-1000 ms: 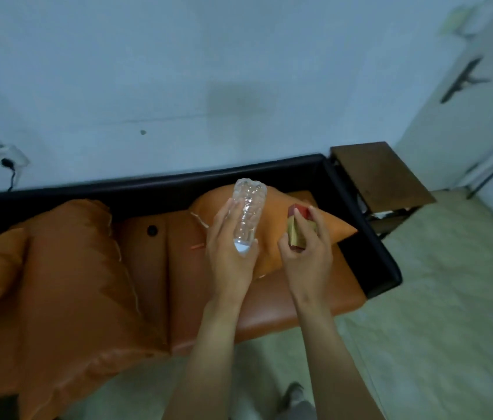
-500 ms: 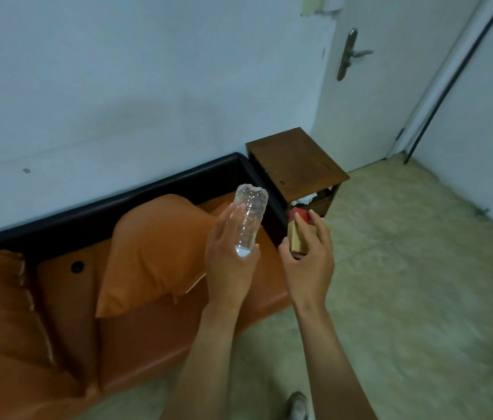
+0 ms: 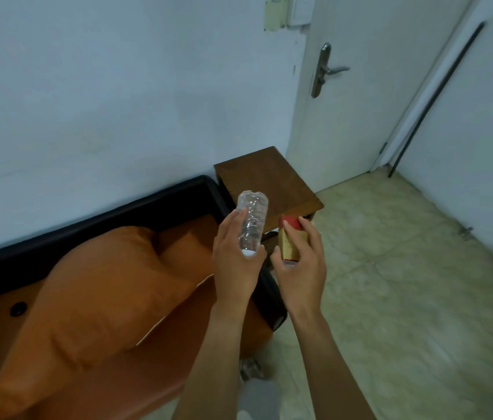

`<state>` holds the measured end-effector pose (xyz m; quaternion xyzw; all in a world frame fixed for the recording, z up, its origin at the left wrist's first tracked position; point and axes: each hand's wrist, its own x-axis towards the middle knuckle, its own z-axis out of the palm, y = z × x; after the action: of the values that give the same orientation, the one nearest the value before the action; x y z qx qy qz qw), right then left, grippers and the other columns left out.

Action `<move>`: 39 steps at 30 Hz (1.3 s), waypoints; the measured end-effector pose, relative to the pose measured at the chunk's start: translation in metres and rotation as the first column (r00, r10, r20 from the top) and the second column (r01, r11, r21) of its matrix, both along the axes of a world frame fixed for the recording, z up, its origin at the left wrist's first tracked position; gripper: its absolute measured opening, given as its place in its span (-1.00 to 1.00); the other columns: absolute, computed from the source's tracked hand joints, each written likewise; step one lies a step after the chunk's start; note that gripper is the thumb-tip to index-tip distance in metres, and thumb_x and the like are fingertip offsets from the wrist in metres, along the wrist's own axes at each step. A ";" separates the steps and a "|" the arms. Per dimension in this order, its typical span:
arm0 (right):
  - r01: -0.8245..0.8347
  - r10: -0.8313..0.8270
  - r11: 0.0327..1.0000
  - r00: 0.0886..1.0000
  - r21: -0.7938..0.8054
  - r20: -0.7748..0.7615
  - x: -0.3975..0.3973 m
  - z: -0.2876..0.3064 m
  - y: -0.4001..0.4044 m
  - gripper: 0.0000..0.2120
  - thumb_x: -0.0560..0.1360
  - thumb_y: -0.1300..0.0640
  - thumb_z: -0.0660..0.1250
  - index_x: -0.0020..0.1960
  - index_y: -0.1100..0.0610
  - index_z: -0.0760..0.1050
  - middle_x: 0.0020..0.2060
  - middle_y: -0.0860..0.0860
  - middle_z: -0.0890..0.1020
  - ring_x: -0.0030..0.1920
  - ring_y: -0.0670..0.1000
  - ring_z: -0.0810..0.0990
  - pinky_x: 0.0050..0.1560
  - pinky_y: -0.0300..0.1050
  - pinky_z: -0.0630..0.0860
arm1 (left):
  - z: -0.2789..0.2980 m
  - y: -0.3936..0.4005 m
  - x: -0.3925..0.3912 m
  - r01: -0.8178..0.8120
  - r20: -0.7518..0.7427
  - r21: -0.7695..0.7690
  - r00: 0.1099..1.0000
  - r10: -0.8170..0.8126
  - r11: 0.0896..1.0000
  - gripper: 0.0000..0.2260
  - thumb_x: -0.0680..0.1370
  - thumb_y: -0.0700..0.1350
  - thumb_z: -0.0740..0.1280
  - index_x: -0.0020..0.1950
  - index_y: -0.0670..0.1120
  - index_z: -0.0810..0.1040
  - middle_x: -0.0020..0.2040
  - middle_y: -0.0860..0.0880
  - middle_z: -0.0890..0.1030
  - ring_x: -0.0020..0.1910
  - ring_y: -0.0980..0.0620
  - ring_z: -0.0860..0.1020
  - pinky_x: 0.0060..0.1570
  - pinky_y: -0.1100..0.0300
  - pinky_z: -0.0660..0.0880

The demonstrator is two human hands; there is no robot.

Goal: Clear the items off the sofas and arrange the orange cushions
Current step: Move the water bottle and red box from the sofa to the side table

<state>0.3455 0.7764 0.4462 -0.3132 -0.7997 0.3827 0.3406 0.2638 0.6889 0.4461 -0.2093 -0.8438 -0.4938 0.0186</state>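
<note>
Clear plastic catches the light in my left hand (image 3: 236, 262): an empty bottle (image 3: 252, 221), cap end down in the palm, base pointing up and away, fingers curled round its lower half. My right hand (image 3: 298, 265) pinches a small red and gold box (image 3: 290, 239), thumb on one side and fingers on the other. Both things hang in the air above the gap between the sofa (image 3: 178, 192) end and the wooden side table (image 3: 269, 180), touching neither.

I judge the step in hand to be setting these two down off the sofa, and the table top is the nearest flat place. To do it well I would carry both hands forward over the bare wood, well inside its edges. I would turn the bottle upright or lay it with its length along the back edge so it cannot roll off. It is light and crushes easily, so a gentle hold is enough. The box goes down flat beside it, then each hand lets go in turn.

One orange cushion (image 3: 93, 292) lies slumped across the seat, not yet arranged.
</note>
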 end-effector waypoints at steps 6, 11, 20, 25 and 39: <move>0.052 -0.052 0.996 0.999 0.071 0.000 -0.052 0.009 0.093 -0.48 0.48 0.22 0.51 0.41 -0.02 0.56 0.46 -0.09 0.43 0.51 0.01 0.39 0.30 0.09 0.58 | -0.005 0.087 -0.051 -0.066 0.219 0.173 0.975 0.027 0.983 -0.29 0.44 -0.23 0.58 0.51 0.13 0.43 0.45 0.13 0.45 0.37 0.23 0.41 0.32 0.23 0.50; 0.022 -0.020 0.998 0.999 0.066 -0.031 -0.102 0.003 0.145 -0.51 0.45 0.24 0.52 0.36 0.00 0.59 0.42 -0.07 0.47 0.41 0.00 0.48 0.24 0.01 0.61 | -0.011 0.133 -0.098 -0.117 0.234 0.148 0.969 0.081 0.982 -0.31 0.43 -0.18 0.60 0.51 0.10 0.43 0.43 0.13 0.48 0.31 0.22 0.47 0.17 0.38 0.49; -0.242 0.239 0.969 0.969 0.055 0.054 -0.237 -0.050 0.236 -0.47 0.48 0.23 0.52 0.42 0.04 0.52 0.45 0.03 0.46 0.51 0.15 0.38 0.30 0.21 0.56 | -0.047 0.216 -0.213 -0.348 0.355 0.057 0.883 0.307 0.936 -0.32 0.47 -0.07 0.59 0.53 0.09 0.40 0.41 0.09 0.51 0.33 0.16 0.51 0.22 0.36 0.49; -0.367 0.364 0.930 0.926 0.019 0.101 -0.304 -0.081 0.283 -0.46 0.48 0.22 0.52 0.43 0.06 0.50 0.46 0.05 0.46 0.54 0.13 0.31 0.40 0.17 0.47 | -0.058 0.257 -0.273 -0.375 0.394 -0.061 0.842 0.368 0.925 -0.52 0.62 -0.06 0.44 0.53 0.10 0.44 0.31 0.19 0.47 0.24 0.24 0.43 0.07 0.60 0.35; -0.503 0.518 0.855 0.826 -0.123 0.222 -0.427 -0.201 0.345 -0.50 0.53 0.19 0.45 0.45 0.02 0.49 0.50 0.00 0.40 0.59 0.07 0.20 0.47 0.05 0.34 | -0.152 0.300 -0.401 -0.516 0.925 0.085 0.359 0.125 0.852 -0.74 0.59 -0.06 0.39 0.21 -0.16 0.67 0.08 -0.17 0.70 0.05 -0.17 0.68 0.24 -0.13 0.60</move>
<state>-0.0815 1.1214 0.2452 -0.1430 -0.8785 0.4414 0.1141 -0.1372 0.9887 0.2946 0.2652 -0.6382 -0.6597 -0.2952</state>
